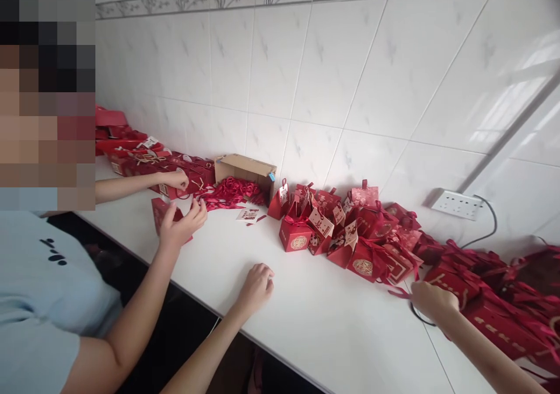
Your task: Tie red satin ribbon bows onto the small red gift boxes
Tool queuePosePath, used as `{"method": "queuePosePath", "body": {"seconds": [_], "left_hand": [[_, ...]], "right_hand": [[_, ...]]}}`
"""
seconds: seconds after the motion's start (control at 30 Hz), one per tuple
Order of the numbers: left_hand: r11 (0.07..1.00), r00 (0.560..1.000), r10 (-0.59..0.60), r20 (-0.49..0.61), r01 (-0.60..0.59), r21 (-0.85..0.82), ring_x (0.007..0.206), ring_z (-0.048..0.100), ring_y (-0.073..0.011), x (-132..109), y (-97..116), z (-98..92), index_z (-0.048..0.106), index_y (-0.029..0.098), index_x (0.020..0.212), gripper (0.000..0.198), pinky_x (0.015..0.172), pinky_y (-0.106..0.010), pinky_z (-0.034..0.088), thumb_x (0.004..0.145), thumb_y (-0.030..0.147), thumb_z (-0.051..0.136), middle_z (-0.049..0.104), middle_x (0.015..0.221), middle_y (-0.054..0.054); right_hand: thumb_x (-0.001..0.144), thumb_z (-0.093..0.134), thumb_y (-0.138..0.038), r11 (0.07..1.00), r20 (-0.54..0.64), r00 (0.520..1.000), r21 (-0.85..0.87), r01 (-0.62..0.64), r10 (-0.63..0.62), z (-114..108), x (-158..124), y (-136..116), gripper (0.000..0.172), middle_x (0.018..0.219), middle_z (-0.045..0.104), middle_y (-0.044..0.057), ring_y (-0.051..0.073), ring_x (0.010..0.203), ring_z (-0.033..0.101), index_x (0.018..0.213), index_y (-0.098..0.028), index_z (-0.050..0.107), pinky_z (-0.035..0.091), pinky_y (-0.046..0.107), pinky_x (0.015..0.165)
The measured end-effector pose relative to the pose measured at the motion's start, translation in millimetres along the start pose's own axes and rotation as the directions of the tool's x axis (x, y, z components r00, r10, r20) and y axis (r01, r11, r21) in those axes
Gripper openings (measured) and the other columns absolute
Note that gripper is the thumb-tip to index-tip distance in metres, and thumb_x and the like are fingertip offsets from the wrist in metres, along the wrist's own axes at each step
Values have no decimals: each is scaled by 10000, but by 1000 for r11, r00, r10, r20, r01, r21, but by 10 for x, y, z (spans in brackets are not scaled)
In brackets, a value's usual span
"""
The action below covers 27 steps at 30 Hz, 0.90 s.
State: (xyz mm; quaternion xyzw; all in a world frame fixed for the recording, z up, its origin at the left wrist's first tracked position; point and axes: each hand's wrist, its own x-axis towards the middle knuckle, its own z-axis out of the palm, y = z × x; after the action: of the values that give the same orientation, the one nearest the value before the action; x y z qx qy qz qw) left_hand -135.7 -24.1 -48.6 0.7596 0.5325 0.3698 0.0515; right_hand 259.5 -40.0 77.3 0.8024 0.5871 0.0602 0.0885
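My left hand [257, 289] rests on the white counter [315, 312], its fingers curled in and nothing visible in them. To the right, my right hand [433, 300] is closed on a red ribbon [398, 292], whose end sticks out to the left of the fingers. It is beside a group of red gift boxes [503, 318] tied with ribbon bows. Between my hands and farther back stands a cluster of small red boxes [296, 235] with gold emblems, ribbons and white tags.
At the left a co-worker in a light blue shirt [56, 300] handles a red box [161, 216]. An open cardboard box [247, 165] spills red ribbons [230, 192]. More red boxes [131, 149] line the tiled wall. A power strip [457, 204] with a dark cable is at the right.
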Motion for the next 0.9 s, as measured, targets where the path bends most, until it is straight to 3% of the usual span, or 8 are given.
{"method": "queuePosePath", "body": {"seconds": [0.13,0.27,0.4,0.5,0.63,0.73,0.9], "left_hand": [[999,997,45,-66,-47,-27,812,626,-182,-23,-29,18,545,257,751,211,739,-296,511,734,51,505,628,797,17],[996,998,-38,40,41,-77,906,596,-210,-42,13,21,560,238,790,224,824,-342,498,739,40,469,622,870,-23],[994,993,-78,86,84,-65,920,573,-214,-38,65,5,573,185,789,214,837,-370,489,708,15,471,623,875,-48],[993,991,-91,96,97,-61,907,574,-194,-21,63,-19,582,177,788,220,832,-343,489,710,5,468,632,861,-43],[991,988,-103,117,112,-73,888,582,-193,17,21,-48,593,174,766,219,829,-340,487,706,0,475,643,838,-44],[988,986,-101,135,115,-99,894,581,-215,51,-18,-44,599,170,753,209,845,-378,475,709,6,477,645,838,-59],[982,986,-77,146,101,-163,887,579,-215,104,-71,-17,603,176,767,211,842,-384,469,728,32,454,643,839,-57]], "right_hand": [[853,330,-9,997,37,997,-27,73,-72,-334,138,-482,404,990,682,179,313,933,662,870,-131,716,519,426,701],[903,289,-78,993,24,993,-10,119,-119,-668,295,-838,409,1059,658,184,349,991,632,1021,-116,679,499,480,739],[955,249,-218,987,22,988,51,153,-154,-843,442,-1145,426,1089,647,169,360,1010,618,1129,-145,630,493,490,750],[949,294,-286,985,39,990,106,133,-137,-859,515,-1332,415,1125,632,185,367,1053,595,1125,-109,626,490,482,788],[908,339,-209,981,62,996,184,58,-70,-766,576,-1464,413,1207,595,191,344,1086,587,1256,-104,535,475,463,846],[926,300,-240,970,63,998,244,0,-16,-636,600,-1451,442,1209,592,197,319,1086,592,1297,-94,489,480,415,851],[940,302,-310,953,19,999,297,-54,51,-519,549,-1285,424,1117,621,213,309,1038,612,1150,-54,568,488,345,799]]}}
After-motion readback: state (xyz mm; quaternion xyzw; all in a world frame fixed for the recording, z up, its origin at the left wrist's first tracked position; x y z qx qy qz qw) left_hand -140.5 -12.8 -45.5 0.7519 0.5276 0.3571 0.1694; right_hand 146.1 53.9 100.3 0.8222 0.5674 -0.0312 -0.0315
